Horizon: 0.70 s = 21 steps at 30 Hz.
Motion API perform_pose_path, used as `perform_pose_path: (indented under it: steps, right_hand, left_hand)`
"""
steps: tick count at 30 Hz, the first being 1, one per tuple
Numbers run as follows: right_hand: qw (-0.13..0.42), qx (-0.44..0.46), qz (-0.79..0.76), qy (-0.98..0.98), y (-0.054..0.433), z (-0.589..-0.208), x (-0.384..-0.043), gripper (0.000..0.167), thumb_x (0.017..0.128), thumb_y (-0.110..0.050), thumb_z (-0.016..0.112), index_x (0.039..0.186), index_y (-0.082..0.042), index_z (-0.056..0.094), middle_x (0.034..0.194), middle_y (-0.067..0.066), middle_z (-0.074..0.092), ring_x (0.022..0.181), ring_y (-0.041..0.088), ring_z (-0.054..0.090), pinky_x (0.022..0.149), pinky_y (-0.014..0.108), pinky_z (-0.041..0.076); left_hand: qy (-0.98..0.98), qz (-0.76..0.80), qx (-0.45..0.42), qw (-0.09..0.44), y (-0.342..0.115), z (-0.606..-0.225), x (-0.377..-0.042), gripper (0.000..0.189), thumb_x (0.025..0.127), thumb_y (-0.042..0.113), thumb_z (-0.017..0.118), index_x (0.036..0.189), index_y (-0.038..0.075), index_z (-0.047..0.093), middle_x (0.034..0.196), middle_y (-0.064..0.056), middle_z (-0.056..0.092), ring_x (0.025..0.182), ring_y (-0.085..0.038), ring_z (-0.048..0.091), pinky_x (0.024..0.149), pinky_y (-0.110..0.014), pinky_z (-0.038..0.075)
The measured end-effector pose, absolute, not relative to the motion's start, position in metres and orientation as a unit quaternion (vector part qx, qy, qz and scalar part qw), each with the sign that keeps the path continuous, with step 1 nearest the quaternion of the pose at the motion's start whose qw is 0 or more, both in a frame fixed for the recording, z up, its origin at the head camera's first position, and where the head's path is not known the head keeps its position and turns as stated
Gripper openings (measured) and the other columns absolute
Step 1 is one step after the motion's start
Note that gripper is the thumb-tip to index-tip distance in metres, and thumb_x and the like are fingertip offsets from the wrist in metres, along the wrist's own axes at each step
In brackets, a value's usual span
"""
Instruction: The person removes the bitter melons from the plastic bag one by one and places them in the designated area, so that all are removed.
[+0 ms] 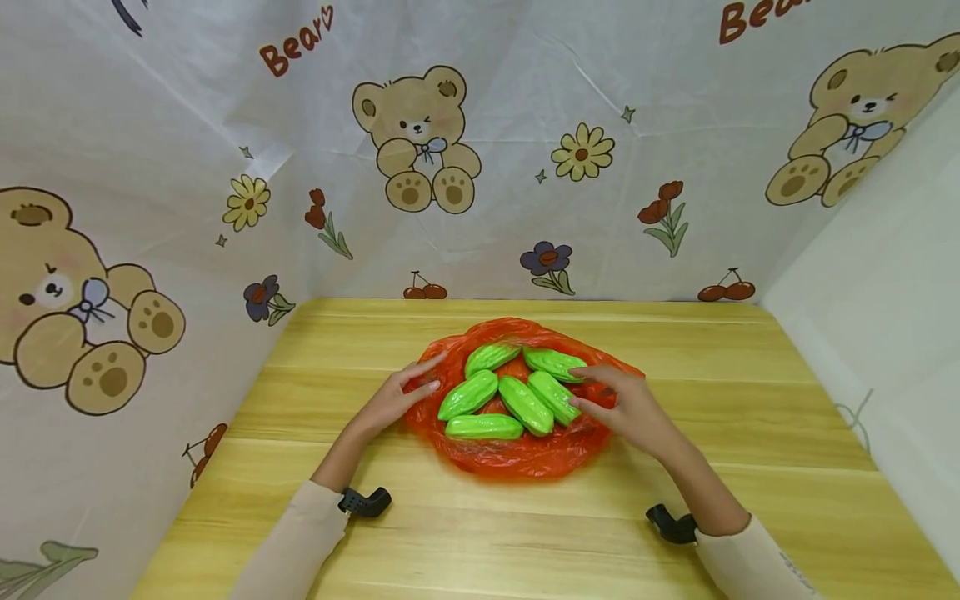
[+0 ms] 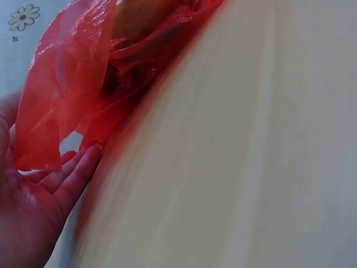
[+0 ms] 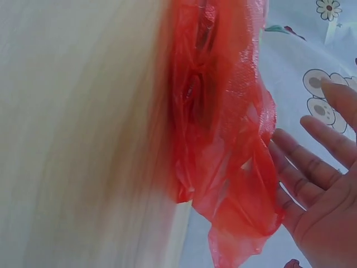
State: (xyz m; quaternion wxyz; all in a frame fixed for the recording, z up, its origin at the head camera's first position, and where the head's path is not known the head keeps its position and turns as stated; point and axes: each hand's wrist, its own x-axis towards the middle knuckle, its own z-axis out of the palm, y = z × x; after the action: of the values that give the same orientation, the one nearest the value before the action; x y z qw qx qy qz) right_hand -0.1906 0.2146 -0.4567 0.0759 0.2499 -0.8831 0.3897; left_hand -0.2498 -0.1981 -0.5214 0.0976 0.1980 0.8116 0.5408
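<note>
We look at a wood-grained table (image 1: 495, 533) where a red plastic bag (image 1: 517, 460) lies spread open, between the left and right edges and in from the far edge. On the bag's left side our left grip (image 1: 390, 404) is released, its extended fingers against it; on its right side our right grip (image 1: 628, 408) is loose too, fingers straight. Inside lie six green gourds (image 1: 468, 396).
</note>
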Motion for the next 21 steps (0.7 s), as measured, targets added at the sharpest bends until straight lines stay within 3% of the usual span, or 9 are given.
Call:
perform_pose_path:
  steps: [6, 16, 21]
  right_hand:
    - [0.061, 0.257, 0.375, -0.889, 0.215, -0.464, -0.193, 0.041, 0.091, -0.026, 0.079, 0.127, -0.009, 0.071, 0.125, 0.005, 0.07, 0.118, 0.028, 0.064, 0.097, 0.052, 0.051]
    - [0.052, 0.267, 0.372, -0.887, 0.216, -0.47, -0.195, 0.041, 0.089, -0.022, 0.08, 0.127, -0.009, 0.071, 0.122, 0.006, 0.071, 0.115, 0.028, 0.065, 0.096, 0.052, 0.052]
    - [0.053, 0.27, 0.369, -0.888, 0.214, -0.476, -0.196, 0.042, 0.088, -0.022, 0.081, 0.127, -0.009, 0.071, 0.122, 0.005, 0.071, 0.114, 0.027, 0.066, 0.095, 0.051, 0.052]
  left_hand:
    - [0.81, 0.546, 0.188, 0.101, -0.199, -0.525, -0.248, 0.051, 0.101, 0.038, 0.063, 0.151, 0.037, 0.049, 0.161, -0.005, 0.035, 0.152, -0.036, 0.021, 0.116, -0.065, 0.02]
    - [0.8, 0.553, 0.201, 0.118, -0.195, -0.526, -0.247, 0.05, 0.102, 0.038, 0.062, 0.15, 0.038, 0.049, 0.158, 0.006, 0.041, 0.151, -0.026, 0.027, 0.119, -0.058, 0.022]
    - [0.79, 0.569, 0.198, 0.114, -0.193, -0.529, -0.245, 0.049, 0.103, 0.035, 0.061, 0.151, 0.035, 0.049, 0.157, 0.005, 0.042, 0.15, -0.025, 0.027, 0.119, -0.058, 0.022]
